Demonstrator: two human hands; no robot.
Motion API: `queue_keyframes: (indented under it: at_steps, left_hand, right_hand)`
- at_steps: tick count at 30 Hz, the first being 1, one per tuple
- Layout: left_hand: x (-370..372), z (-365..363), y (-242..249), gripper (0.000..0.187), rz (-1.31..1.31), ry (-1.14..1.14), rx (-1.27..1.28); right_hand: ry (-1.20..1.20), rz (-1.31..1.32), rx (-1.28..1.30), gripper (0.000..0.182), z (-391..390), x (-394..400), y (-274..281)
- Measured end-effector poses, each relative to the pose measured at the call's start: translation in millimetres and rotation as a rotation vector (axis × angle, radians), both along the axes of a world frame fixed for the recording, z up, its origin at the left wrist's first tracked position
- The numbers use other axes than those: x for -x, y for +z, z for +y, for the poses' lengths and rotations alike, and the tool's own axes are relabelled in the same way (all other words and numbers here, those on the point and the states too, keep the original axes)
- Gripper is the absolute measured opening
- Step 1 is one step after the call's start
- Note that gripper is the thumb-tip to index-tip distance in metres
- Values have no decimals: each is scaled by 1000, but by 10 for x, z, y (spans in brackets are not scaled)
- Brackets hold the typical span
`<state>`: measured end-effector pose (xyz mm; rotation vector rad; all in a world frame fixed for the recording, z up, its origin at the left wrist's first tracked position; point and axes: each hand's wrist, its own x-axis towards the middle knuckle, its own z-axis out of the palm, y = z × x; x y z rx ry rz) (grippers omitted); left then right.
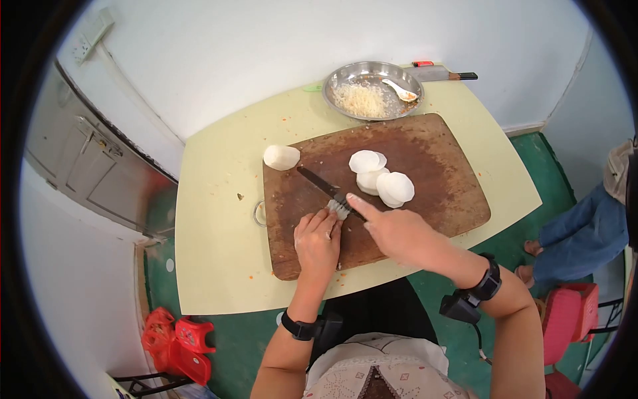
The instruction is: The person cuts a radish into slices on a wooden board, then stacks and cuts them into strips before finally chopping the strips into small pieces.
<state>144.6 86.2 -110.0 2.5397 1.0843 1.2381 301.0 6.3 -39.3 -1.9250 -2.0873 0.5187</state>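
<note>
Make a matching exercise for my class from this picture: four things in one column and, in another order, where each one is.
Things:
1. dark-bladed knife
2. round white slices
3. white spoon
4. peeled white chunk

Places:
A. in the metal dish
B. at the far left corner of the cutting board
C. in the person's right hand
D. overlapping near the middle of the board

Right pairs: 1-C, 2-D, 3-A, 4-B
</note>
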Motion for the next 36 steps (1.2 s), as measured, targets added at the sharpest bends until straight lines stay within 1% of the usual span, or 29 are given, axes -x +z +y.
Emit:
queue_keyframes:
  at_steps: [5,8,11,14,17,23,26,29,32,35,36]
  left_hand:
    - [24,1,-20,16,-6,-10,5]
    - [6,3,-17,16,0,5,-5]
    - [11,27,-38,16,3,4,-6]
    - [25,33,-92,17,9,5,-5]
    - [16,36,-93,17,16,10,-3]
    - [14,37,-84,17,21,11,-1]
    - [11,36,-75,17,33,10,-2]
    - [4,26,-59,16,26,5,-10]
    - [15,-2,-7,16,-4,-1,1]
    - [18,-10,-18,16,-29,8,30]
    - [16,-11,-8,16,-28,9,29]
  right_hand:
    - [-123,60,70,52,-80,-81,149]
    - [-33,27,-78,53,-165,-17,153]
    - [-11,7,-28,52,-186,49,156]
    - [-18,-23,-55,53,-211,60,151]
    - [-32,-29,-11,54,-205,46,175]
    - [19,-27,-12,57,-196,29,161]
    - [29,-75,63,59,-121,62,151]
    - [74,-93,-110,58,-34,120,-31]
    - [-47,-6,27,56,100,-12,65]
    - [-82,108,57,54,56,-113,46]
    - [-89,56,31,55,15,-98,28]
